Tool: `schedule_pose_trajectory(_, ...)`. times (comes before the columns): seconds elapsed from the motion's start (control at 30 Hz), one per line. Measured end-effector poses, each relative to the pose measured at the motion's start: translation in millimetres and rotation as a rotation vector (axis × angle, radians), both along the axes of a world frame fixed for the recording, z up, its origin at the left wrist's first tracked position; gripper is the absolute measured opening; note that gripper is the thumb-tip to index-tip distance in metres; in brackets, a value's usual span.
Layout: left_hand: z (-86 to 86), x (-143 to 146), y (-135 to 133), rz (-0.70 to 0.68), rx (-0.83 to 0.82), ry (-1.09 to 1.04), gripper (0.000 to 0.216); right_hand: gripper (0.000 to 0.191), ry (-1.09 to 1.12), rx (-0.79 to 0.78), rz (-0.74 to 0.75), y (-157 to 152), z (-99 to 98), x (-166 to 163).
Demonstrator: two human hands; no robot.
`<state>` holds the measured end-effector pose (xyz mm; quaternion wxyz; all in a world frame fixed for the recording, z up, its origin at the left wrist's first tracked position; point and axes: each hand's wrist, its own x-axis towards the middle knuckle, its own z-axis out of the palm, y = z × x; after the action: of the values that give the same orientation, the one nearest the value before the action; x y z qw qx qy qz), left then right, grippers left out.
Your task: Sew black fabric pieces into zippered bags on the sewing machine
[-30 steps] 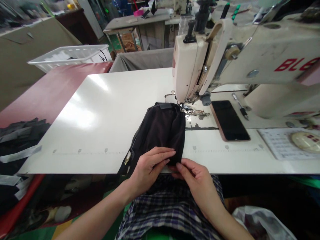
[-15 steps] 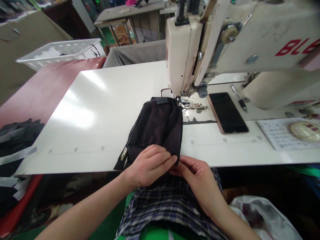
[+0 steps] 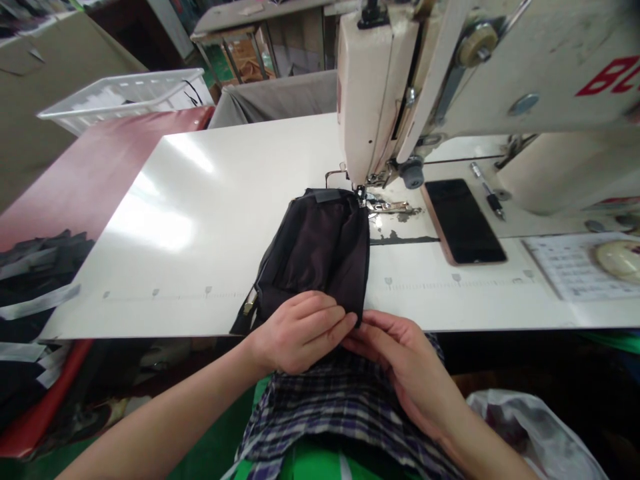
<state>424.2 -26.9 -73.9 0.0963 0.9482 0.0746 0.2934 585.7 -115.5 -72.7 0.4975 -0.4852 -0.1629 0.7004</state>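
Observation:
A black fabric pouch [image 3: 315, 247] with a zipper along its left side lies on the white sewing table [image 3: 200, 200]. Its far right corner sits under the needle and presser foot of the sewing machine [image 3: 370, 107]. Closed on the pouch's near edge is my left hand [image 3: 305, 330], knuckles up. My right hand [image 3: 395, 343] pinches the near right corner, its fingertips almost touching the left ones. A metal zipper pull [image 3: 250, 301] shows at the pouch's lower left. The fabric beneath my fingers is hidden.
Right of the needle lie a phone [image 3: 465, 220], a pen [image 3: 487, 191] and a printed sheet [image 3: 570, 267] with a round object on it. Dark fabric pieces [image 3: 40, 287] are piled at the left. A white basket [image 3: 130, 93] stands behind, and a plastic bag [image 3: 535, 427] sits below right.
The view has shifted slightly, so the machine and table things appear a little further right and higher. Both hands keep their hold on the pouch, which stays under the needle.

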Motion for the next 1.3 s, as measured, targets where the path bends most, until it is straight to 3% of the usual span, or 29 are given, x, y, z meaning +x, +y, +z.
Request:
schedule_pose_trajectory(0.07, 0.0, 0, 0, 0.007, 0.025, 0.004, 0.017, 0.01, 0.16, -0.062, -0.041, 0, 3.7, 0)
schedule_pose_trajectory(0.13, 0.4, 0, 1, 0.021, 0.048, 0.001, 0.016, 0.019, 0.235, -0.072, -0.059, 0, 6.6, -1)
schedule_pose_trajectory(0.3, 4.9, -1, 5, 0.049, 0.078, -0.016, 0.018, 0.027, 0.134, 0.012, 0.024, -2, 6.8, -2)
schedule_pose_trajectory(0.4, 11.2, 1, 6, 0.0, 0.056, -0.014, 0.016, 0.031, -0.335, 0.261, -0.006, -4, -0.4, 4)
schedule_pose_trajectory(0.5, 17.8, 1, 8, -0.063, 0.052, -0.003, 0.02, 0.032, -1.089, 0.754, -0.065, 0, -9.3, 16)
schedule_pose_trajectory(0.53, 19.4, 1, 10, -0.089, 0.039, 0.017, 0.023, 0.028, -1.267, 0.913, -0.025, 3, -11.2, 20)
schedule_pose_trajectory(0.6, 20.7, 0, 19, -0.124, -0.048, 0.068, 0.027, 0.019, -1.419, 1.155, 0.112, 13, -12.2, 28)
schedule_pose_trajectory(0.7, 16.0, 3, 42, 0.001, -0.166, 0.204, 0.026, 0.017, -1.406, 1.285, 0.249, 25, -9.5, 33)
schedule_pose_trajectory(0.8, 4.2, 14, 60, 0.156, -0.088, 0.372, 0.043, 0.02, -1.376, 1.313, 0.301, 30, -9.2, 32)
schedule_pose_trajectory(0.93, -7.1, 36, 58, 0.103, -0.088, 0.503, 0.057, 0.022, -1.334, 1.285, 0.31, 30, -17.0, 30)
schedule_pose_trajectory(1.07, 5.7, 35, 64, 0.03, -0.155, 0.505, 0.054, 0.025, -1.306, 1.315, 0.304, 31, -19.7, 36)
schedule_pose_trajectory(1.13, 15.2, 21, 81, 0.14, -0.204, 0.444, 0.047, 0.02, -1.296, 1.318, 0.28, 32, -16.0, 40)
schedule_pose_trajectory(1.23, 18.7, -6, 111, 0.728, -0.324, 0.343, 0.048, 0.011, -1.261, 1.319, 0.211, 34, -7.6, 45)
schedule_pose_trajectory(1.3, 13.5, -16, 124, 0.872, -0.4, 0.449, 0.061, 0.011, -1.223, 1.344, 0.161, 36, -3.1, 44)
